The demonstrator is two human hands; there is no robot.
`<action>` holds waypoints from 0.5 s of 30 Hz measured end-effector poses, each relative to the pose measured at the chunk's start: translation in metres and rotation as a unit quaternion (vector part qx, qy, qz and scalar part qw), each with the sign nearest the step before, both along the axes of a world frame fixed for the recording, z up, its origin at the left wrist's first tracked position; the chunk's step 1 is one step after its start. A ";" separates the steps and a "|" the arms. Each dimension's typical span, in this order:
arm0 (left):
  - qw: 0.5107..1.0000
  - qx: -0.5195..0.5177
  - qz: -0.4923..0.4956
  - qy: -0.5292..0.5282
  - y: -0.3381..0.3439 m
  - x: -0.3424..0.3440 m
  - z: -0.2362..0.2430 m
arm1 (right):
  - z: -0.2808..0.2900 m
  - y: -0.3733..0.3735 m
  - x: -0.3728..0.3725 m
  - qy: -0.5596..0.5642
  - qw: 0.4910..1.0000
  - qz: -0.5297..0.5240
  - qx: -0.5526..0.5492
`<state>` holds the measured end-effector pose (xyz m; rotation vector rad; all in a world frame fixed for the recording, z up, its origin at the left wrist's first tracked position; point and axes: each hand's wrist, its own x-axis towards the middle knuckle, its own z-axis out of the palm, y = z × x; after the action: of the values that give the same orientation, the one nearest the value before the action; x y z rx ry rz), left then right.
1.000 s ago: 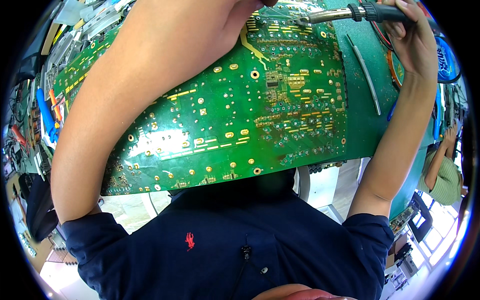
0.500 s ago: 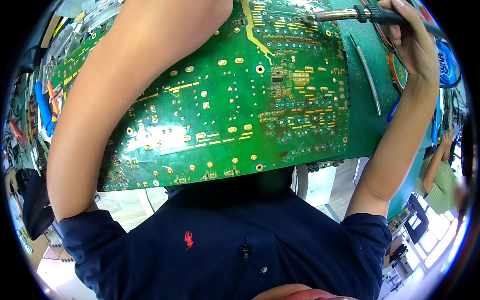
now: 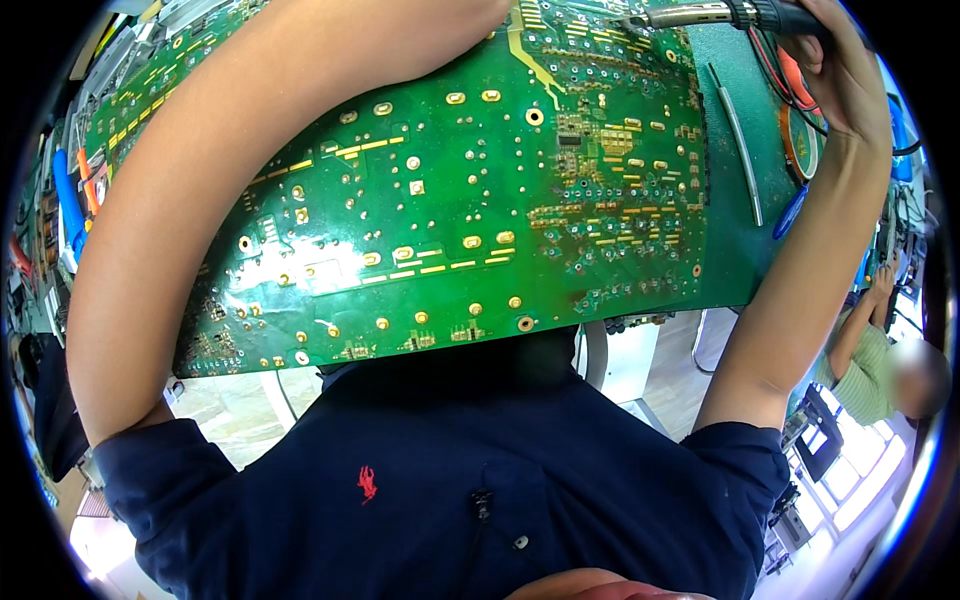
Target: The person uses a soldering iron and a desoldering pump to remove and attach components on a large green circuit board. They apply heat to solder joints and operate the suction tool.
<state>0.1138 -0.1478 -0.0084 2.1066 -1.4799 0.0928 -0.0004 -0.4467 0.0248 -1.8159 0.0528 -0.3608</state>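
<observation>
A large green circuit board with gold pads and rows of solder joints lies across the bench before me. My right hand is closed around the dark handle of a soldering iron. Its metal tip points left, over the crowded pads in the board's far right part; whether it touches them I cannot tell. My left forearm reaches across the board's left side toward its far middle. The left hand itself lies beyond the upper edge of the picture.
A thin grey metal rod tool lies right of the board on the green mat. Beside it are an orange-rimmed spool and a blue tool end. Blue handles show at the far left. Another person is at the right.
The whole view has shifted, so the board sits slightly higher and further right in it. The iron stays in my right hand, its tip still over the far right pads.
</observation>
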 end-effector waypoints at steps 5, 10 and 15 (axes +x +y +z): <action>1.000 0.010 0.014 0.009 -0.003 -0.001 0.002 | 0.002 -0.002 0.003 0.010 1.000 0.008 -0.005; 0.999 0.021 0.026 0.006 -0.001 -0.002 0.001 | 0.002 -0.004 0.004 0.013 1.000 0.012 -0.007; 0.999 0.024 0.034 -0.002 -0.002 -0.005 0.005 | 0.005 -0.011 0.002 0.058 0.998 0.004 0.013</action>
<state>0.1087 -0.1501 -0.0037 2.1954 -1.4265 0.0870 0.0021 -0.4577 0.0301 -1.8100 0.1303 -0.2480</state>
